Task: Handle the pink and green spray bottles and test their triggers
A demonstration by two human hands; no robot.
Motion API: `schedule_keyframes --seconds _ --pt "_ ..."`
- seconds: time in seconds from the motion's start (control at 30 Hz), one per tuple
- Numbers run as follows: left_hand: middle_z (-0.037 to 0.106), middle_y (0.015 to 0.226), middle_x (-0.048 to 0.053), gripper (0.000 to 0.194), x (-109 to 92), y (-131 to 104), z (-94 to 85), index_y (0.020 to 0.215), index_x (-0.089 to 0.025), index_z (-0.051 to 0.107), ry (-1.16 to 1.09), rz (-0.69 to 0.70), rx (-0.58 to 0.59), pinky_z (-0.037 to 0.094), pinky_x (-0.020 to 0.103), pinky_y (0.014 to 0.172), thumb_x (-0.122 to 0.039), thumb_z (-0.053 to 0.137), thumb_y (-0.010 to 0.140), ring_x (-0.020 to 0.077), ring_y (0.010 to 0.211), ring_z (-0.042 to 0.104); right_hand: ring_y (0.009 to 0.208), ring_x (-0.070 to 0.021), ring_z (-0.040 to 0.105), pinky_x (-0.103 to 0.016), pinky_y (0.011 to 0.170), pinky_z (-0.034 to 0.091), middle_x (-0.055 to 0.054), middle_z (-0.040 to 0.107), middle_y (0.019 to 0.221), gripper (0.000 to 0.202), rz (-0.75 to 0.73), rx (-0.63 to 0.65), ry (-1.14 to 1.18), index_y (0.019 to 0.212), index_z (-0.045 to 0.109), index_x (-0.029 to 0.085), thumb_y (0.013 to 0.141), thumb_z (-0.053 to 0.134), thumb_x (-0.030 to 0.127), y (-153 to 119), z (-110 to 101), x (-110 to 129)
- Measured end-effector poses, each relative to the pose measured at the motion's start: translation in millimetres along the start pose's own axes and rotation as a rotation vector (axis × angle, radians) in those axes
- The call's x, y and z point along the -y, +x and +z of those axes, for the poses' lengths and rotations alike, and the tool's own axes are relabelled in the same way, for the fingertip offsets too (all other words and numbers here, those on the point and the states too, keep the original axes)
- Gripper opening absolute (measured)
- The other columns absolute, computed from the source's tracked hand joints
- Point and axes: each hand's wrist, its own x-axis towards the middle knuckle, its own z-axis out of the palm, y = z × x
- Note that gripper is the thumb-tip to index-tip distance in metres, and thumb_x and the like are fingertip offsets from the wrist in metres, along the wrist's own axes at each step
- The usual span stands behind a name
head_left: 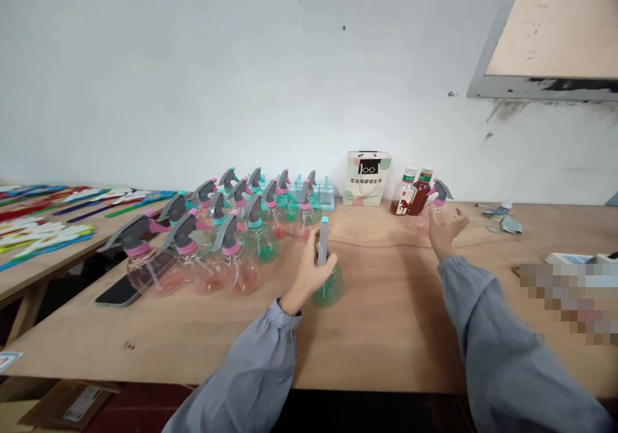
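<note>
My left hand (313, 267) is wrapped round the neck of a green spray bottle (331, 286) with a grey and turquoise head, upright near the middle of the table. To the right, my right hand (447, 228) has its fingers apart, just in front of a pink spray bottle (438, 206) with a grey and pink head; whether it touches that bottle is unclear. Several more pink and green spray bottles (240, 272) stand grouped to the left of my left hand.
A paper bag (367, 185) and two bottles of dark red liquid (419, 195) stand by the wall. A phone (118, 291) lies at the left. Farther left, colourful flat items (53, 233) cover another table. Small items (503, 211) and a white tray (570, 259) lie right.
</note>
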Motion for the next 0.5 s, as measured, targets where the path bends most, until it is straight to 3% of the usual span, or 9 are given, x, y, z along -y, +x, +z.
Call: schedule_keyframes --seconds 0.13,0.3,0.4,0.5 --pt "0.056 0.076 -0.003 0.037 -4.7 0.6 0.0 0.108 -0.023 0.059 0.018 0.003 -0.019 0.043 0.027 0.067 -0.026 0.069 0.072 0.0117 0.066 0.052 0.143 -0.043 0.035 -0.057 0.116 0.029 -0.029 0.04 0.149 0.098 0.175 0.132 -0.157 0.144 0.034 0.006 0.065 0.08 0.041 34.8 15.2 -7.7" --pt "0.049 0.063 -0.007 0.048 -0.7 6.0 -8.4 0.118 -0.023 0.065 -0.052 -0.068 0.009 0.035 0.024 0.055 -0.019 0.065 0.07 0.0087 0.053 0.039 0.139 -0.0429 0.041 -0.054 0.113 0.033 -0.032 0.045 0.145 0.101 0.277 0.279 -0.175 0.147 0.03 0.003 0.071 0.075 0.052 45.2 25.5 -21.5" --pt "0.053 0.061 -0.006 0.045 0.3 8.9 -15.2 0.114 -0.023 0.069 -0.118 -0.083 0.072 0.038 0.025 0.057 -0.017 0.065 0.07 0.0089 0.052 0.039 0.134 -0.0426 0.045 -0.058 0.111 0.033 -0.032 0.047 0.142 0.095 0.203 0.277 -0.184 0.14 0.036 0.005 0.069 0.075 0.055 38.6 28.5 -29.9" --pt "0.068 0.082 0.001 0.035 -1.8 9.1 -18.7 0.107 -0.023 0.072 -0.225 -0.049 0.086 0.048 0.029 0.072 -0.02 0.069 0.072 0.014 0.069 0.057 0.13 -0.0421 0.046 -0.058 0.111 0.033 -0.028 0.052 0.136 0.088 0.078 0.29 -0.191 0.129 0.047 0.008 0.062 0.079 0.055 16.1 28.9 -32.1"
